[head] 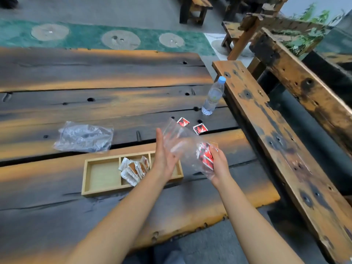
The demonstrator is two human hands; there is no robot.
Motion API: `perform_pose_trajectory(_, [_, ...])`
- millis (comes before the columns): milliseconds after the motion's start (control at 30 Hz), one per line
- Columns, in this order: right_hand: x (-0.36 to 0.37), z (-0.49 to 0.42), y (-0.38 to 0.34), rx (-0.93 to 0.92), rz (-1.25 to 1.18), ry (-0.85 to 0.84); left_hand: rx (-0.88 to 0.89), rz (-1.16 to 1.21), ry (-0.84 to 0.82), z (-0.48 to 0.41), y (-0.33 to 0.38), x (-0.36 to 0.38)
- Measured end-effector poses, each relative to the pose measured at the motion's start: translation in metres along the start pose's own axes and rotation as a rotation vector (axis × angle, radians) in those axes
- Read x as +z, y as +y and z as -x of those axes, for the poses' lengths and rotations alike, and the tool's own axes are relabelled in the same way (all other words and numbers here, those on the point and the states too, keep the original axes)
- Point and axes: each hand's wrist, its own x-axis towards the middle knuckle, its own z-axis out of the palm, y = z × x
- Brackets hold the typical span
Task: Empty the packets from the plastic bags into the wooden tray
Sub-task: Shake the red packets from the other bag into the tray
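A wooden tray [89, 178] with three compartments lies on the table; its middle compartment holds several white and brown packets [134, 169], the left one is bare. My right hand [219, 164] grips a clear plastic bag [181, 141] with red packets [204, 154] bunched inside, held above the tray's right end. My left hand [163, 157] is flat with fingers straight, pressed against the bag's left side. Two red packets [200, 129] [183, 122] lie loose on the table beyond the bag. A second, crumpled plastic bag [83, 137] rests to the left behind the tray.
A water bottle [213, 96] stands near the table's right edge. A wooden bench [266, 119] runs along the right side, with more benches behind. The dark plank table [95, 82] stretches far and left.
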Motion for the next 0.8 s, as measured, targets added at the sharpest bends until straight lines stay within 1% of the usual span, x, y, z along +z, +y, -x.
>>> perform_pose_trajectory(33, [-0.005,0.001,0.004,-0.027,0.042,0.042,-0.046,0.097,0.05,0.006,-0.015,-0.005])
perform_pose_trajectory(100, [-0.012,0.002,0.015,-0.064,0.076,0.133,-0.166,0.386,0.189,0.018,-0.043,-0.014])
perform_pose_trajectory(133, [-0.016,0.003,0.019,-0.079,0.091,0.178,-0.215,0.516,0.238,0.024,-0.057,-0.019])
perform_pose_trajectory(167, [-0.018,0.006,0.022,-0.099,0.123,0.223,-0.249,0.595,0.26,0.03,-0.07,-0.022])
perform_pose_trajectory(233, [-0.02,0.015,0.021,-0.151,0.208,0.293,-0.292,0.612,0.246,0.036,-0.089,-0.023])
perform_pose_trajectory(267, [-0.02,0.019,0.02,-0.189,0.254,0.308,-0.315,0.579,0.23,0.033,-0.096,-0.022])
perform_pose_trajectory(367, [-0.016,0.024,0.016,-0.308,0.373,0.295,-0.331,0.414,0.128,0.023,-0.106,-0.013])
perform_pose_trajectory(433, [-0.008,0.024,0.016,-0.367,0.467,0.275,-0.316,0.347,0.102,0.016,-0.106,-0.007])
perform_pose_trajectory(533, [0.005,0.024,0.015,-0.421,0.561,0.248,-0.299,0.386,0.121,0.01,-0.105,-0.004])
perform_pose_trajectory(700, [0.022,0.023,0.01,-0.464,0.689,0.19,-0.268,0.522,0.159,0.004,-0.1,-0.006])
perform_pose_trajectory(800, [0.028,0.024,0.005,-0.516,0.751,0.123,-0.249,0.523,0.139,0.001,-0.101,-0.012])
